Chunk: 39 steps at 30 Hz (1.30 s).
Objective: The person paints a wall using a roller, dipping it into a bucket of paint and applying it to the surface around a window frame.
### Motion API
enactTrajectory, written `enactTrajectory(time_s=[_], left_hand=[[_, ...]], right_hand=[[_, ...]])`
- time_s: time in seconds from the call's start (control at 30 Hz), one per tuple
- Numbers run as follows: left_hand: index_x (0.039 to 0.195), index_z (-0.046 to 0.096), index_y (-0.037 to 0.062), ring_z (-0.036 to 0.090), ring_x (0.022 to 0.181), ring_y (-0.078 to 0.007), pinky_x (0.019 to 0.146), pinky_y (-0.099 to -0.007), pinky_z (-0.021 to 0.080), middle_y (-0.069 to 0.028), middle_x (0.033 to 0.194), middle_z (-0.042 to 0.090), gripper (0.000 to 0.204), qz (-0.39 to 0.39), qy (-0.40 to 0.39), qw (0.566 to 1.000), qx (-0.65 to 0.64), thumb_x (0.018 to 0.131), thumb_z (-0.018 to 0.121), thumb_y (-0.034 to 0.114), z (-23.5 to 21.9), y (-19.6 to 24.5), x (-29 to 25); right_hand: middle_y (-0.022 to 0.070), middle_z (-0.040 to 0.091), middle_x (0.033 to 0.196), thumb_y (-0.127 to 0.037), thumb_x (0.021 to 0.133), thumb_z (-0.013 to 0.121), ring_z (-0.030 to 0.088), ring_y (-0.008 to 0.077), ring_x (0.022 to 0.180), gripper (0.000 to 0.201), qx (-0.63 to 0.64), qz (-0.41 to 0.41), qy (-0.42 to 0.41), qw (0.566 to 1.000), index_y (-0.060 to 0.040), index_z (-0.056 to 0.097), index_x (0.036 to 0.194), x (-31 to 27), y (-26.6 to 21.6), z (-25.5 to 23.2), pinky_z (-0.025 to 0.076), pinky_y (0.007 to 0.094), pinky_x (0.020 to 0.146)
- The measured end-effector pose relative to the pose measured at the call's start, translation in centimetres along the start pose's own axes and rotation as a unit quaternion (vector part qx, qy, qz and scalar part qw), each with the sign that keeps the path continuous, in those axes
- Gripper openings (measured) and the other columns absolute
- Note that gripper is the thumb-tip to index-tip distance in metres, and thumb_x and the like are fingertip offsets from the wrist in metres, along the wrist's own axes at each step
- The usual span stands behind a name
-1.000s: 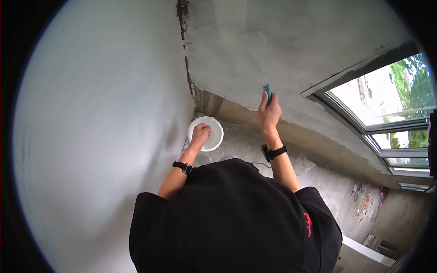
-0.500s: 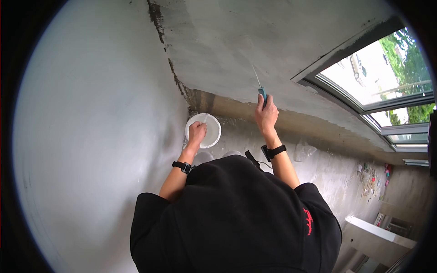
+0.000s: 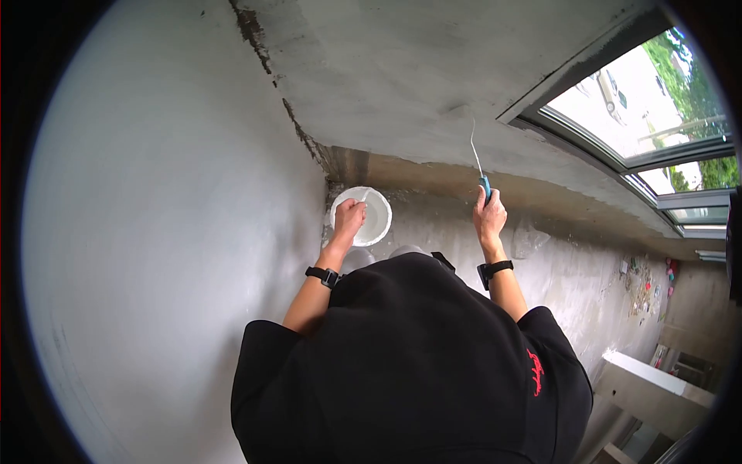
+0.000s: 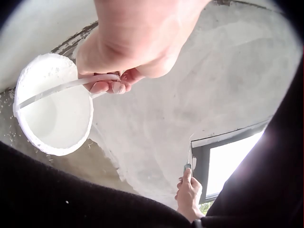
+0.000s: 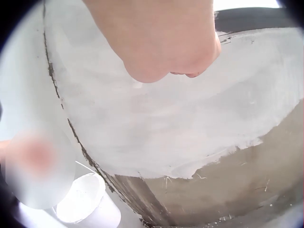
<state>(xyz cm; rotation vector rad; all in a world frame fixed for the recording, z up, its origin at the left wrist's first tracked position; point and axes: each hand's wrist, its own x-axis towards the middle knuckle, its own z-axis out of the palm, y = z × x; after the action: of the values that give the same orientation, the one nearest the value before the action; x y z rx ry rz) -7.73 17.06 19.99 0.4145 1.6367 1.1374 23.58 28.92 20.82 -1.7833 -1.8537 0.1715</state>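
Observation:
My left hand [image 3: 350,222] grips the handle [image 4: 61,88] of a white bucket [image 4: 53,150], which hangs from it with pale material inside. In the left wrist view the fingers curl round that handle. My right hand [image 3: 490,220] holds a tool by its blue handle [image 3: 485,187], thumb along it. A thin pale rod or wire [image 3: 474,143] runs from the handle up to the grey wall [image 3: 371,85]; what its far end carries is indistinct. In the right wrist view the right hand [image 5: 166,42] hides the tool, and the bucket [image 5: 102,211] shows at lower left.
A pale wall [image 3: 162,193] stands at the left, meeting the grey wall at a dark, rough corner line. At the right is a window [image 3: 618,100]. Below the grey coating runs a brown bare strip [image 3: 433,176]. Debris [image 3: 643,286] lies on the floor farther right.
My right hand has moved right and lower in the head view, carrying the tool toward the window side. The left hand still grips the bucket handle. The view has shifted.

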Motion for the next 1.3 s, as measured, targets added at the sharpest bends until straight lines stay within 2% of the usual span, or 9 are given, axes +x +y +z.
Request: enactTrajectory(time_s=[0.13, 0.27, 0.47, 0.57, 0.7, 0.8, 1.07, 1.17, 1.3], left_hand=[[0.074, 0.056, 0.0043, 0.045, 0.049, -0.0085, 0.046, -0.0237, 0.036, -0.0011, 0.06, 0.052, 0.013, 0.008, 0.016, 1.0, -0.002, 0.084, 0.059, 0.011, -0.8, 0.0, -0.1], [0.07, 0.053, 0.004, 0.047, 0.051, -0.0095, 0.047, -0.0254, 0.037, -0.0017, 0.06, 0.051, 0.016, 0.017, 0.026, 0.999, -0.016, 0.084, 0.057, 0.01, -1.7, -0.1, 0.1], [0.069, 0.052, 0.0033, 0.048, 0.053, -0.0101, 0.048, -0.0269, 0.038, -0.0018, 0.059, 0.05, 0.017, 0.024, 0.044, 0.999, -0.018, 0.084, 0.056, 0.009, -2.6, -0.3, 0.0], [0.069, 0.052, 0.0032, 0.047, 0.053, -0.0102, 0.048, -0.0268, 0.038, -0.0021, 0.06, 0.05, 0.017, 0.021, 0.038, 0.999, -0.019, 0.084, 0.056, 0.009, -2.5, 0.2, -0.3], [0.069, 0.053, 0.0032, 0.048, 0.053, -0.0104, 0.048, -0.0265, 0.038, -0.0025, 0.06, 0.052, 0.016, 0.019, 0.034, 0.999, -0.013, 0.084, 0.056, 0.009, -2.3, 0.2, -0.3], [0.073, 0.055, 0.0043, 0.045, 0.05, -0.0089, 0.047, -0.0238, 0.035, -0.0008, 0.06, 0.051, 0.014, 0.023, 0.019, 1.0, 0.004, 0.085, 0.057, 0.011, -2.1, -0.1, -0.2], [0.071, 0.054, 0.0024, 0.048, 0.053, -0.0101, 0.049, -0.0256, 0.039, -0.0026, 0.061, 0.052, 0.015, 0.018, -0.009, 1.0, -0.008, 0.084, 0.057, 0.009, -1.1, 0.4, -0.5], [0.072, 0.055, 0.0021, 0.049, 0.053, -0.0101, 0.049, -0.0258, 0.039, -0.0025, 0.061, 0.052, 0.014, 0.01, -0.004, 1.0, -0.004, 0.084, 0.057, 0.01, -1.2, 0.3, -0.7], [0.075, 0.056, 0.0039, 0.045, 0.05, -0.0077, 0.047, -0.0231, 0.036, 0.0, 0.06, 0.051, 0.013, 0.024, -0.01, 1.0, 0.01, 0.086, 0.057, 0.012, -1.6, -0.1, -0.8]], right_hand=[[0.0218, 0.062, 0.069, -0.039, 0.096, 0.05, 0.061, 0.0427, 0.064, 0.034, 0.033, -0.029, -0.007, 0.999, -0.0053, 0.053, 0.087, 0.9, -3.7, 1.0, 0.048, 0.0498, 0.055], [0.022, 0.062, 0.069, -0.038, 0.095, 0.05, 0.06, 0.0433, 0.064, 0.034, 0.062, -0.046, -0.051, 0.996, -0.0045, 0.052, 0.088, 1.5, -9.1, 2.8, 0.046, 0.0506, 0.056], [0.0167, 0.063, 0.069, -0.038, 0.094, 0.053, 0.062, 0.0384, 0.062, 0.033, 0.126, -0.11, -0.024, 0.986, -0.0052, 0.054, 0.089, 3.5, -16.9, 3.2, 0.048, 0.0466, 0.053], [0.0164, 0.063, 0.069, -0.037, 0.094, 0.053, 0.062, 0.0379, 0.063, 0.032, 0.131, -0.113, -0.029, 0.985, -0.0053, 0.055, 0.09, 4.2, -18.9, 2.5, 0.048, 0.0459, 0.053], [0.0168, 0.063, 0.07, -0.037, 0.094, 0.052, 0.062, 0.038, 0.063, 0.032, 0.099, -0.107, -0.032, 0.989, -0.0051, 0.055, 0.09, 3.7, -16.5, 2.8, 0.048, 0.0459, 0.054], [0.0175, 0.063, 0.07, -0.038, 0.095, 0.05, 0.063, 0.0383, 0.064, 0.034, 0.065, -0.095, -0.04, 0.993, -0.0051, 0.053, 0.087, 2.8, -12.3, 3.1, 0.049, 0.0468, 0.054], [0.0194, 0.065, 0.073, -0.041, 0.096, 0.046, 0.064, 0.0398, 0.065, 0.038, -0.079, 0.029, -0.045, 0.995, -0.0055, 0.05, 0.084, -1.4, -1.3, 2.7, 0.05, 0.0494, 0.056], [0.0199, 0.064, 0.069, -0.042, 0.096, 0.047, 0.064, 0.04, 0.066, 0.039, -0.061, 0.047, -0.046, 0.996, -0.0053, 0.052, 0.084, -2.1, 0.2, 1.8, 0.05, 0.0488, 0.057], [0.0186, 0.063, 0.066, -0.039, 0.095, 0.05, 0.063, 0.039, 0.061, 0.036, -0.024, 0.008, -0.037, 0.999, -0.0056, 0.053, 0.083, -2.4, -0.7, 2.0, 0.048, 0.0476, 0.053]])
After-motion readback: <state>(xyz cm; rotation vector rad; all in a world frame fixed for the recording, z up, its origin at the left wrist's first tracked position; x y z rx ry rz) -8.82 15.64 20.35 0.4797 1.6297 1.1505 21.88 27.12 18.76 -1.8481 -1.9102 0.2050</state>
